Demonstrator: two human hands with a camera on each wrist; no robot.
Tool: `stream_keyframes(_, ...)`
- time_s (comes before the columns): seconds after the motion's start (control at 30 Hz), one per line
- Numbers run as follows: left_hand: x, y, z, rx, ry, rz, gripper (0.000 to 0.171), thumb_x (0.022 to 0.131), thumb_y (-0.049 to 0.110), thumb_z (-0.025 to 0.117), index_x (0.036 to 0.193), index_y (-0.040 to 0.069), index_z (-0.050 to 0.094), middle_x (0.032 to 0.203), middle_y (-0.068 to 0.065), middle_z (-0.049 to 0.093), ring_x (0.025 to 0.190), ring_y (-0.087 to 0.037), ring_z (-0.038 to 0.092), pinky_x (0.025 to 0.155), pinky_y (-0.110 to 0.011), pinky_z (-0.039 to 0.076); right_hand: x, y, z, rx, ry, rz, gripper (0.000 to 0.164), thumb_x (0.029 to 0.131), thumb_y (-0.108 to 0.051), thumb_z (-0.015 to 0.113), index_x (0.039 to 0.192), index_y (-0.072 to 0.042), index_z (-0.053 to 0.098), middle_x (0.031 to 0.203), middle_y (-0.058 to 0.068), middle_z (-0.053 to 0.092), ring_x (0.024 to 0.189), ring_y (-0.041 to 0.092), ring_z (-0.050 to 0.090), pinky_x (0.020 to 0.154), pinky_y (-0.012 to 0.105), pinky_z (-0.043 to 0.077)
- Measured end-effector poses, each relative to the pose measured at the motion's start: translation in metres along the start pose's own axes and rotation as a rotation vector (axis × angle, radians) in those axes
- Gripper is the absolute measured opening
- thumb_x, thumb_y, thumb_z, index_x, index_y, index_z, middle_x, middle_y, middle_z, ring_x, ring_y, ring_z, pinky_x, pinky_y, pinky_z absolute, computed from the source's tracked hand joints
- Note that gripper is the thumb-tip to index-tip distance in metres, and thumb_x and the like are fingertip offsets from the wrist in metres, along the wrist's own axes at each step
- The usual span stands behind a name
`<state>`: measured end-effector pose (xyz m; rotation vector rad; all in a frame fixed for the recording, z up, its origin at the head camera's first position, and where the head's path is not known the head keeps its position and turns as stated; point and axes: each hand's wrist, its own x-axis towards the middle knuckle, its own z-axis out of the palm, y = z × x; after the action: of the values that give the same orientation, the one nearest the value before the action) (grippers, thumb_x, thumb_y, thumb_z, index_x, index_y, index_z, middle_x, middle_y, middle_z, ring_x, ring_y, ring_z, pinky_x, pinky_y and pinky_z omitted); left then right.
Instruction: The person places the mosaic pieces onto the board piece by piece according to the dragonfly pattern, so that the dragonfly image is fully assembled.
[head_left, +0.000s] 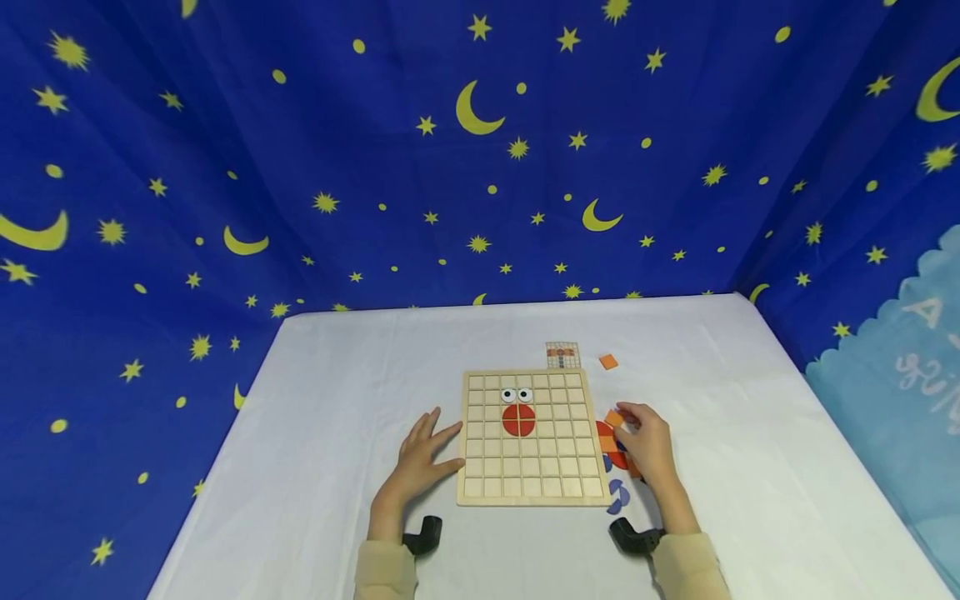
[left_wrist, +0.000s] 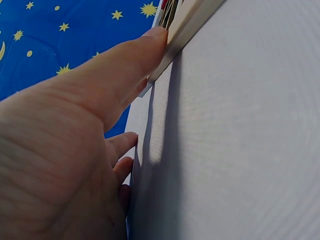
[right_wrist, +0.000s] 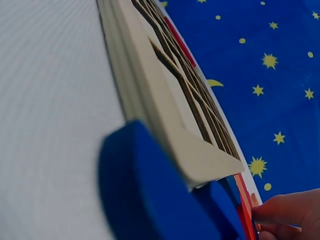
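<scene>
Orange square tile (head_left: 614, 418) is pinched by the right hand (head_left: 651, 443), between thumb and fingertips, just beyond the three-o'clock edge of the wooden grid board (head_left: 525, 502), whose nine-o'clock edge is touched by the left hand (head_left: 418, 461), fingers spread and nothing gripped. Judged light, stiff and perhaps slightly slick, the tile is best taken by opposite edges.

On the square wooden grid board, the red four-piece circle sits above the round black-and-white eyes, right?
Not quite: the head view shows the red four-piece circle below the black-and-white eyes; both are on the wooden grid board, as you say.
</scene>
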<state>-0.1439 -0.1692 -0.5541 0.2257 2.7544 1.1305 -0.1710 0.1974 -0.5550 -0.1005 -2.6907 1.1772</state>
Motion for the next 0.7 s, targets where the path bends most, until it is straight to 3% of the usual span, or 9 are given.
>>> stream_keyframes(0.47, -0.001, 0.002, -0.001, -0.009, -0.002, -0.004, 0.06, 0.082, 0.033, 0.072, 0.136, 0.016, 0.054, 0.158, -0.018, 0.022, 0.146, -0.042, 0.01, 0.114, -0.066, 0.01, 0.001, -0.005, -0.002, 0.042, -0.021, 0.037, 0.037, 0.083, -0.002, 0.064, 0.119, 0.007, 0.06, 0.108, 0.024, 0.065, 0.099, 0.033, 0.061, 0.089, 0.048, 0.051)
stream_keyframes(0.7, 0.0, 0.001, -0.001, -0.004, -0.002, 0.001, 0.059, 0.082, 0.032, 0.072, 0.136, 0.016, 0.054, 0.158, -0.018, 0.022, 0.146, -0.042, 0.011, 0.114, -0.065, 0.01, 0.002, -0.016, 0.006, 0.085, 0.019, -0.059, 0.033, 0.08, 0.001, 0.068, 0.112, 0.005, 0.065, 0.103, 0.02, 0.067, 0.092, 0.031, 0.063, 0.082, 0.044, 0.052)
